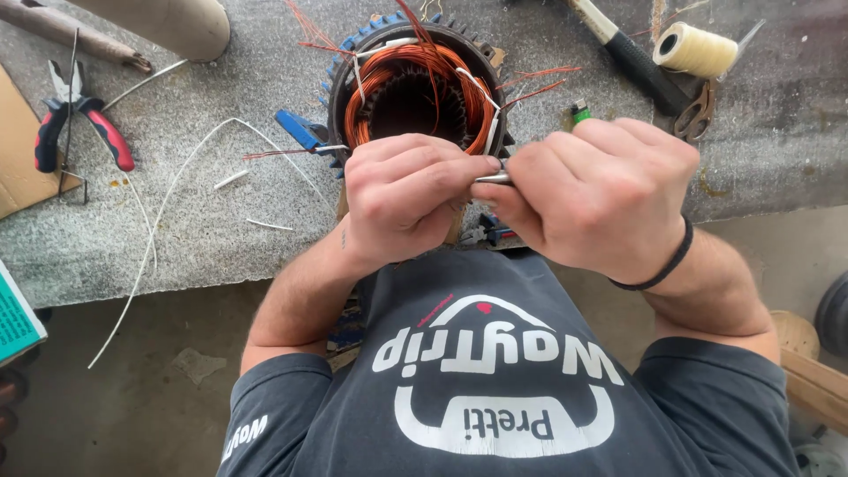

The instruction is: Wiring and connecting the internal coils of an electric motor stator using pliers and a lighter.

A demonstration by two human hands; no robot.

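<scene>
Both hands, left [402, 199] and right [596, 199], pinching a small metal tool [493, 177]; copper-wound stator [415, 88] behind, pliers [75, 124] aside

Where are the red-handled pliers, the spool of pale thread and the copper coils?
Pliers [108, 137], head view, on a red handle.
Spool of thread [698, 50], head view, on its wound side.
Copper coils [375, 75], head view, on the left bundle.

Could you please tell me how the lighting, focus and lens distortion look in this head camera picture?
Head view: soft, even daylight, with no hard shadows on the grey stone-like workbench; the left hand, right hand and copper-wound round motor stator are sharp; the small silvery metal piece between the fingers shows a slight glint; wide-angle bending curves the bench edge.
</scene>
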